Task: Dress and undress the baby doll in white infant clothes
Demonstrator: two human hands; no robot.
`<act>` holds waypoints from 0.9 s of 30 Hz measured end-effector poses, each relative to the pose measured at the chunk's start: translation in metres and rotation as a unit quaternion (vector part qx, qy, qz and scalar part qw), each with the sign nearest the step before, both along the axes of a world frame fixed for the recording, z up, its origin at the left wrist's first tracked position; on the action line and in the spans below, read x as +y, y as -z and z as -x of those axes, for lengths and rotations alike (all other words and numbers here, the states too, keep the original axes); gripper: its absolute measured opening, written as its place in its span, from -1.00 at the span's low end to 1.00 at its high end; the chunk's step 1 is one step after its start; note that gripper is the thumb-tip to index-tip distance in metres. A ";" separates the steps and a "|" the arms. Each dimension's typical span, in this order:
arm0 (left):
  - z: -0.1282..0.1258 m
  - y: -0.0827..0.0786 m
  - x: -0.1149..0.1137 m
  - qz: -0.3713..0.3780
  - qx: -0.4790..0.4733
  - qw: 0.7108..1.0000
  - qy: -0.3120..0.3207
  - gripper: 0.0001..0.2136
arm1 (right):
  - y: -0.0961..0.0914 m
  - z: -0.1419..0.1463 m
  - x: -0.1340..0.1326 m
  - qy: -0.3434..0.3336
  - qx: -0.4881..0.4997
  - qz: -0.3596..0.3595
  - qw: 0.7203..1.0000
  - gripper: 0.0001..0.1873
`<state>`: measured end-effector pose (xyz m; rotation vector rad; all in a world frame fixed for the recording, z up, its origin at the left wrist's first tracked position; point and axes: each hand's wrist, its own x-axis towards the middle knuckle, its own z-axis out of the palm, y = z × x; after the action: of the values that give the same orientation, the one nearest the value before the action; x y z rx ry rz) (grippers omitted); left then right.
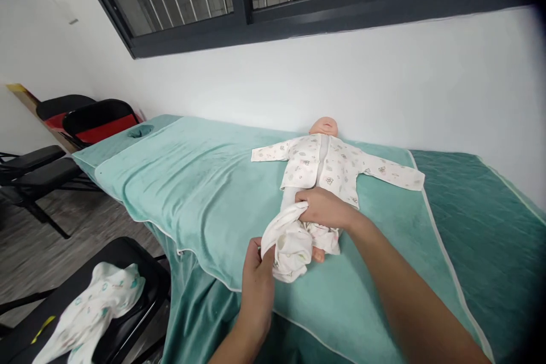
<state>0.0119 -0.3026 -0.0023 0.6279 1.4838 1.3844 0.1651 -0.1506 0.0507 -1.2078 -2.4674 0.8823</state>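
Note:
A baby doll (pixel 324 125) lies on its back on the green-covered bed, its head towards the wall. It wears a white printed long-sleeved top (pixel 343 165) with the sleeves spread out sideways. Bunched around its lower legs are white baby trousers (pixel 292 253), and a bare foot (pixel 318 254) shows beside them. My left hand (pixel 258 278) pinches the near left edge of the trousers. My right hand (pixel 322 208) grips their upper edge close to the doll's hip; some of its fingers are hidden in the cloth.
The green sheet (pixel 205 182) covers the bed, which runs along a white wall under a barred window. At the lower left, a black chair (pixel 145 301) holds a white printed garment (pixel 100 307). More folding chairs (pixel 102 122) stand at the far left.

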 end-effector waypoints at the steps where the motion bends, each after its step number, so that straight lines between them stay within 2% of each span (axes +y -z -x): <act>1: 0.005 0.002 0.004 0.002 0.031 0.999 0.017 -0.79 | -0.001 0.000 0.000 -0.005 -0.018 -0.001 1.000 -0.91; 4: 0.015 0.005 0.013 0.008 0.096 0.993 0.064 -0.79 | -0.003 0.000 0.000 -0.016 -0.061 -0.018 0.998 -0.84; 7: 0.018 0.003 0.015 0.023 0.127 0.988 0.084 -0.79 | -0.003 0.000 0.001 -0.029 -0.074 -0.027 0.996 -0.83; 10: 0.017 0.000 0.016 0.030 0.104 0.989 0.104 -0.76 | -0.003 0.000 0.001 -0.047 -0.073 -0.025 0.996 -0.81; 13: 0.014 -0.001 0.023 0.000 0.058 0.993 0.103 -0.74 | -0.002 -0.003 -0.001 -0.054 -0.047 -0.014 0.997 -0.80; 18: 0.011 0.004 0.050 -0.096 0.102 0.989 0.037 -0.78 | -0.001 -0.015 -0.002 -0.066 0.058 0.058 0.994 -0.70; 23: 0.019 0.008 0.084 -0.190 0.150 0.969 0.043 -0.82 | -0.001 -0.020 -0.001 -0.051 0.083 0.113 0.989 -0.69; 27: 0.025 0.010 0.110 -0.193 0.187 0.962 0.051 -0.86 | 0.000 -0.019 0.001 -0.034 0.092 0.122 0.988 -0.67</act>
<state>-0.0135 -0.1925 -0.0123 1.2527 1.4476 1.5458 0.1839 -0.1500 0.0511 -1.0650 -2.3164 1.2839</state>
